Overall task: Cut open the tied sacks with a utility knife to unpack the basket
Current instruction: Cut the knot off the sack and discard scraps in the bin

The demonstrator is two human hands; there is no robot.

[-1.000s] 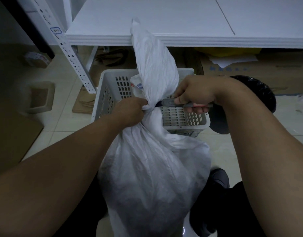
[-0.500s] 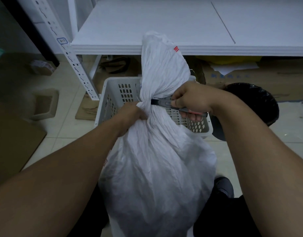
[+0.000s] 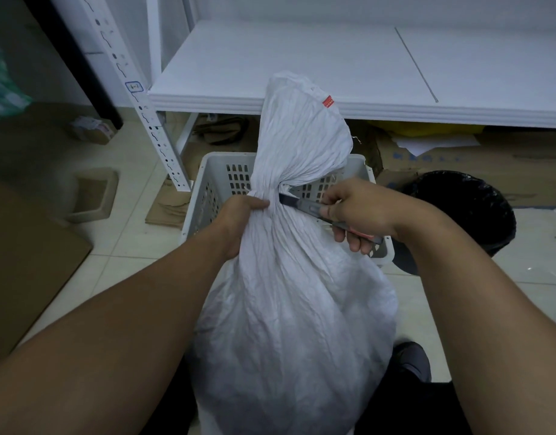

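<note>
A full white sack (image 3: 295, 324) stands upright in front of me, tied tight at its neck, with the loose top fanning up above the tie. My left hand (image 3: 239, 221) grips the gathered neck just below the tie from the left. My right hand (image 3: 355, 211) holds a grey utility knife (image 3: 305, 206) with a red-marked handle, its tip set against the right side of the tied neck. Behind the sack sits a white perforated plastic basket (image 3: 217, 180) on the floor; what it holds is hidden.
A white shelf board (image 3: 301, 67) on a slotted metal upright (image 3: 154, 130) runs across the back, with cardboard (image 3: 490, 164) under it. A black-lined bin (image 3: 465, 208) stands right of the basket. A small open box (image 3: 94, 193) and flat cardboard (image 3: 25, 268) lie at left.
The view has tilted upward, so sack and hands sit lower in frame. The knife now angles up-left into the tied neck. My left hand keeps its hold below the tie.
</note>
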